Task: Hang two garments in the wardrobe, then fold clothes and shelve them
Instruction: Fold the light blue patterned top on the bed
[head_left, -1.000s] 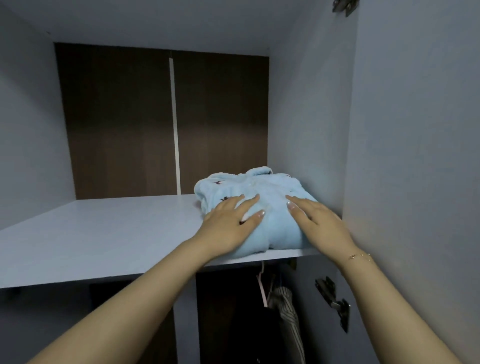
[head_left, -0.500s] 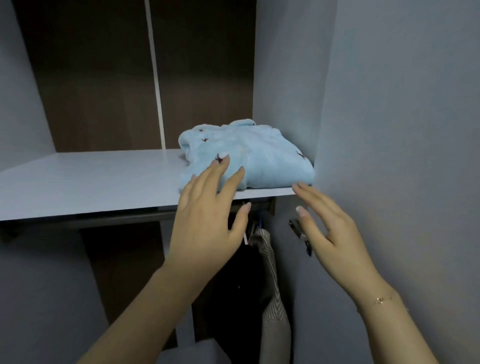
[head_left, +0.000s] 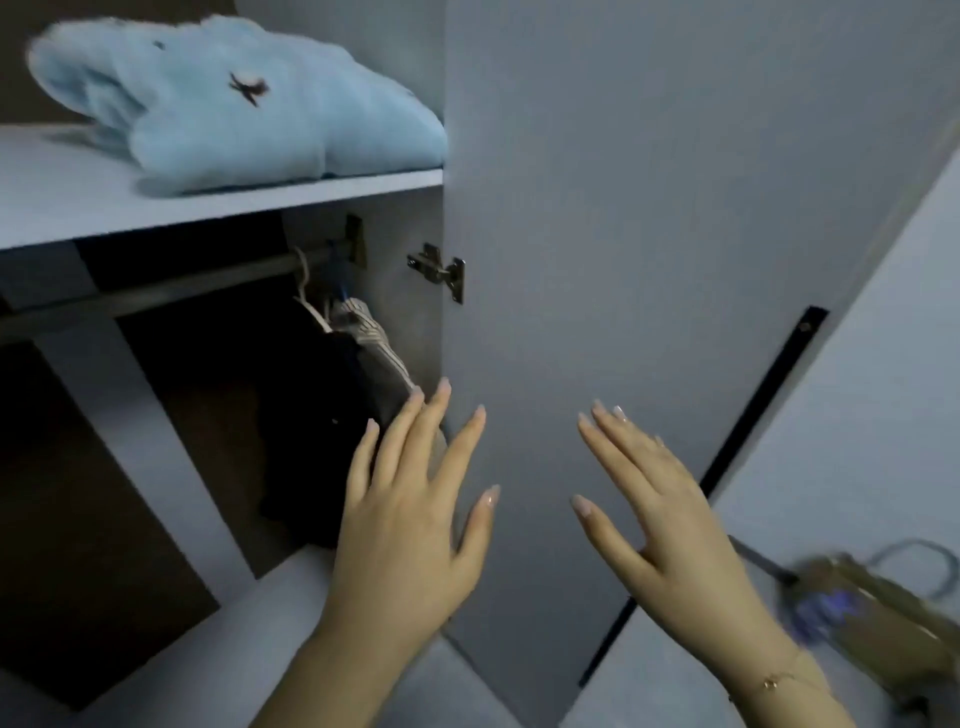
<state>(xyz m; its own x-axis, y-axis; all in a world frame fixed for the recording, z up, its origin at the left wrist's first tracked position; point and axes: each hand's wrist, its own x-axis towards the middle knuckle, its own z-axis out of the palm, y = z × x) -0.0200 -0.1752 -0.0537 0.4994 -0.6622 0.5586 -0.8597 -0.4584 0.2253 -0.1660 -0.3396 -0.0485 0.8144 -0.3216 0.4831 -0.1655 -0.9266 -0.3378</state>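
Note:
A folded light-blue fleece garment (head_left: 244, 104) lies on the white wardrobe shelf (head_left: 104, 213) at the upper left, against the right side wall. Below the shelf, a dark garment (head_left: 306, 415) and a striped garment (head_left: 371, 343) hang from the rail (head_left: 156, 293). My left hand (head_left: 410, 514) is low in the middle, fingers straight and spread, holding nothing. To its right, my right hand (head_left: 654, 514) is spread the same way, in front of the open wardrobe door (head_left: 649, 208). Both hands are well below the folded garment and apart from it.
The grey door swings out on a metal hinge (head_left: 439, 270) and carries a long black handle strip (head_left: 748, 441) at its right edge. A brown bag with a looped handle (head_left: 883, 613) sits blurred at the lower right. A vertical divider (head_left: 140, 441) splits the lower compartment.
Both hands have left the folded blue garment and dropped away from the shelf. The view has tilted down and right, so the shelf now sits at the top left.

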